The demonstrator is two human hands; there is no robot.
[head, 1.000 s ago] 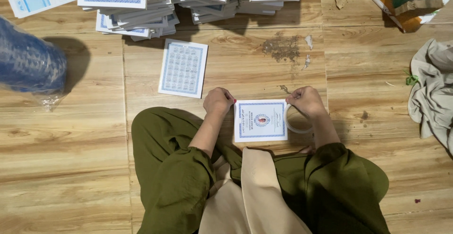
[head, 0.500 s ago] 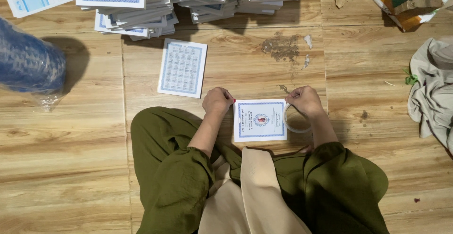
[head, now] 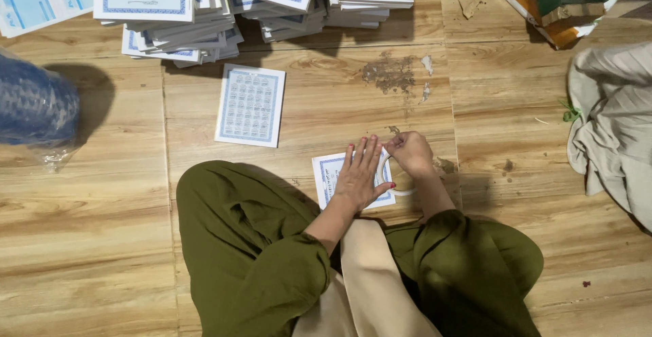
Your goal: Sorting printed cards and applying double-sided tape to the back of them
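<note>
change: left hand (head: 360, 172) moved from booklet edge, now flat, fingers spread, on booklet (head: 331, 174)
right hand (head: 409, 152): I see it pinching tape ring (head: 392, 189), 3 o'clock
tip: I'd keep palm pressure even

1. The booklet (head: 331, 176) is a small white one with a blue patterned border. It lies flat on the wooden floor (head: 102, 208), just in front of my knees. My left hand (head: 362, 172) is spread palm-down over most of it, so only its left strip and lower right corner show.
2. The tape ring (head: 397, 189) is a pale, thin hoop. It lies at the booklet's right edge, touching or overlapping it, I cannot tell which. My right hand (head: 409, 153) rests over its upper part with fingers curled, at the booklet's top right corner.
</note>
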